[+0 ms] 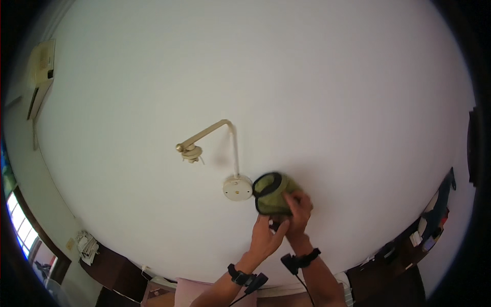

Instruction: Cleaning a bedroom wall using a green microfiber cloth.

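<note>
In front of a white wall, my two hands hold up an olive-green fabric pouch point(268, 203) with black trim. My right hand point(300, 212) grips it from the right, fingers bent over its side. Below it, my left hand point(266, 238) has its fingers against the lower edge, the thumb apart from them. Something small and dark with a white spot shows between the hands, too small to name. Just left of the pouch is the round base point(237, 189) of a wall lamp; its bent arm point(204, 134) leads to a socket point(192, 153) without a shade.
A pink cushion point(192, 292) lies below my left forearm. Dark cabinets stand at both sides, the left one point(115, 271) with stacked papers point(87, 247), the right one point(399, 286) with assorted items. An air conditioner point(42, 77) hangs at upper left. Straps with cables circle both wrists.
</note>
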